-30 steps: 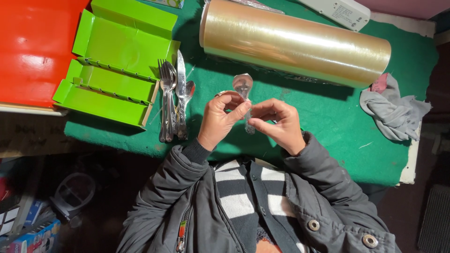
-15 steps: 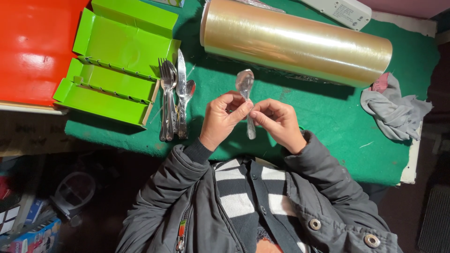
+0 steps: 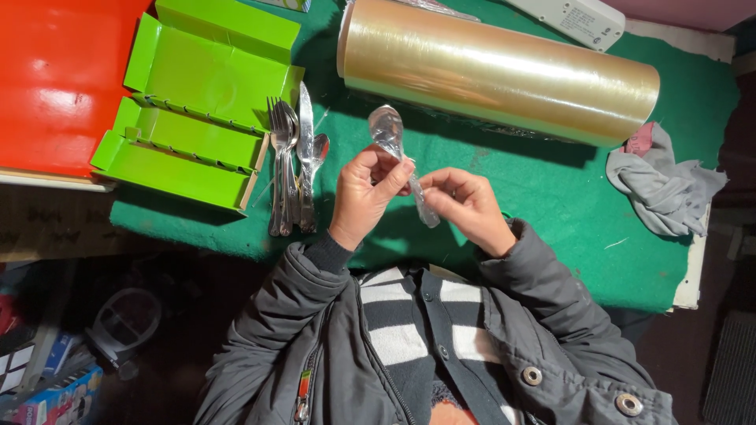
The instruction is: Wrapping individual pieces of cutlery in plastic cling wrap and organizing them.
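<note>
Two hands meet over the green bench [image 3: 551, 197], just in front of the big roll of clear film [image 3: 496, 71]. Left hand [image 3: 368, 193] grips a spoon [image 3: 391, 138] that looks wrapped in film, bowl pointing toward the roll. Right hand [image 3: 466, 206] pinches the handle end. Loose cutlery [image 3: 293, 165] lies left of the roll, beside a green box [image 3: 197, 102].
</note>
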